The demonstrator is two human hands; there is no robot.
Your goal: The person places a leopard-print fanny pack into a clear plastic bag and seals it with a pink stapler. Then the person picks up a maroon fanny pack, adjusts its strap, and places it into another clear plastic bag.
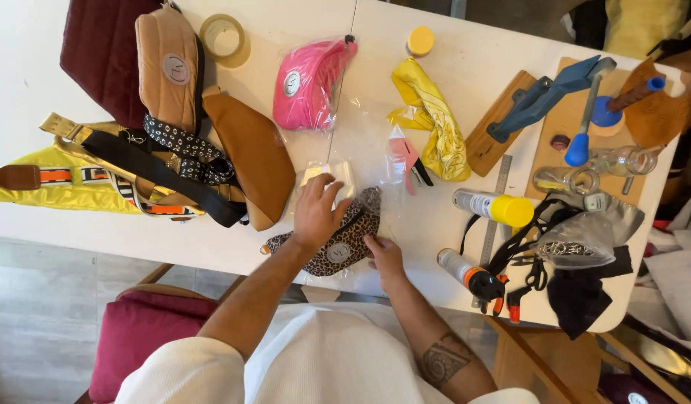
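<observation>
A: Clutter noted first. From the leopard-print pouch [338, 243], a pink pouch in clear wrap [309, 84] lies at 12 o'clock, a tan pouch [255, 157] at 10 o'clock, a pile of straps and bags [128, 168] at 9 o'clock. A yellow scarf [433, 120] sits at 1 o'clock, pink-handled scissors [407, 158] just beside it. A yellow-capped spray can [493, 206] is at 3 o'clock, an orange-tipped can [469, 273] at 4 o'clock.

B: Obstructions?

A: A clear plastic bag [364, 150] spreads over the white table [435, 67] at 12 o'clock of the pouch, touching it. Whether the pouch sits partly inside it cannot be told.

B: Pouch position and axis?

A: Near the table's front edge, directly before the person. Long axis runs from 8 o'clock to 2 o'clock; the round badge faces up.

B: Hands?

A: Left hand [319, 209] lies palm down over the pouch's upper end, fingers curled onto the plastic; the grip is not clear. Right hand [384, 254] pinches the pouch's lower right edge, fingers closed on it.
</observation>
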